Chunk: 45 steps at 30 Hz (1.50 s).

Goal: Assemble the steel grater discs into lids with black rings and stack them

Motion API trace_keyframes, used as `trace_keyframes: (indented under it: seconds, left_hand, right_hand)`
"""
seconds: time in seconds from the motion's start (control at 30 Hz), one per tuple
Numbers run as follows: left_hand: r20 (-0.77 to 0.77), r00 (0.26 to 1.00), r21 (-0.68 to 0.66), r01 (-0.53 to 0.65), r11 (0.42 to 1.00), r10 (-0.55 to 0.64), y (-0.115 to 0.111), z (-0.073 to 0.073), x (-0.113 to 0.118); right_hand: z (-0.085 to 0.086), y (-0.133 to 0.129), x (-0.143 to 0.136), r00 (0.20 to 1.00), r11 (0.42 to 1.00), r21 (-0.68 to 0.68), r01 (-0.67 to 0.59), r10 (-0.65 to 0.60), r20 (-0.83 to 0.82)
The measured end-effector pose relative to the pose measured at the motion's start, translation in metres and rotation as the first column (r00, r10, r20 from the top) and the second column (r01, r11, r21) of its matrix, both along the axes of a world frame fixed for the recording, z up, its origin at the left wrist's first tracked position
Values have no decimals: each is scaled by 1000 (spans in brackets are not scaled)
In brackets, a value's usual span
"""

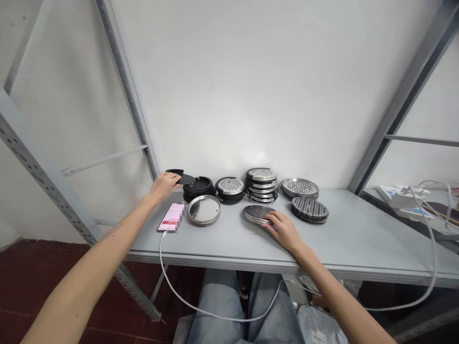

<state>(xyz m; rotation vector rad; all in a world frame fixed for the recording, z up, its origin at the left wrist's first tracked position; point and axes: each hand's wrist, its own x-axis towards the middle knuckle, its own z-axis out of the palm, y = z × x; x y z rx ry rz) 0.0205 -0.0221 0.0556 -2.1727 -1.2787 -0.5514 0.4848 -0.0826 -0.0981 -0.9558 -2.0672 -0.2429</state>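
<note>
My left hand [165,185] is closed on a thin black disc [186,179], held just left of and above a stack of black round parts [199,188]. The fingers of my right hand [281,229] grip the near right edge of a perforated metal disc [257,213] low over the table. A stack of shiny round metal lids [203,210] lies between the hands. Behind stand a perforated disc on black parts [230,187] and a taller stack of metal and black pieces [261,184]. To the right are perforated plates [300,188] and slotted grater discs [310,209].
A phone [172,217] with a white cable [190,306] lies at the left of the grey table [358,229]; the cable hangs over the front edge. Metal rack posts [125,81] rise at both sides. Boxes and wires [405,198] sit at the far right.
</note>
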Motion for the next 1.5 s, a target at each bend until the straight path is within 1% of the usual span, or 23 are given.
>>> trace_keyframes:
  seconds: [0.07, 0.13, 0.3, 0.37, 0.43, 0.6, 0.73, 0.8, 1.03, 1.17, 1.27, 1.37, 1.43, 1.5]
  left_hand:
    - [-32, 998, -22, -63, 998, 62, 10, -2, -4]
    - [-49, 995, -37, -92, 995, 90, 17, -7, -4]
    - [-102, 993, -116, -74, 990, 62, 31, -24, 8]
    - [-125, 990, -141, -76, 987, 59, 36, -28, 12]
    - [-139, 989, -156, -78, 985, 57, 40, -28, 15]
    - [-162, 985, -163, -78, 983, 51, 45, -23, 14]
    - [-197, 979, -179, -82, 980, 46, 47, -24, 11]
    - [-169, 985, -188, -69, 980, 37, 48, -26, 12]
    - [25, 999, -214, 24, 977, -19, 51, -34, 24]
    - [52, 996, -196, 79, 978, -70, 51, -38, 19]
    - [-1, 998, -141, 55, 988, -55, 51, -35, 8]
    - [-114, 992, -71, 38, 997, -46, 48, -27, 1]
    - [-200, 977, -54, 64, 996, -74, 45, -25, 4]
    - [-248, 961, -75, 107, 991, -122, 43, -26, 12]
  right_hand:
    - [1, -1, 0, 1000, 1000, -14, 0, 0, 30]
    - [1, -1, -1, 999, 1000, -27, 6, -5, 40]
    - [2, -1, -1, 999, 998, -57, 0, 3, 53]
    - [3, -1, -1, 999, 998, -64, -5, 8, 53]
    - [4, -2, -1, 999, 997, -72, -7, 11, 52]
    - [4, -2, -1, 999, 996, -85, -4, 8, 51]
    - [2, -1, -1, 999, 996, -84, -18, 21, 37]
    - [2, 0, -1, 999, 996, -85, -26, 29, 34]
    - [2, -1, -1, 1000, 997, -79, -25, 26, 11]
    - [2, -1, -1, 1000, 997, -82, -14, 16, 19]
    - [2, -1, -1, 1000, 996, -85, -12, 14, 24]
    - [3, -2, -3, 1000, 997, -81, -11, 12, 10]
    - [4, -2, -4, 1000, 997, -77, -9, 9, 6]
    - [4, -3, -5, 1000, 997, -75, -6, 7, 12]
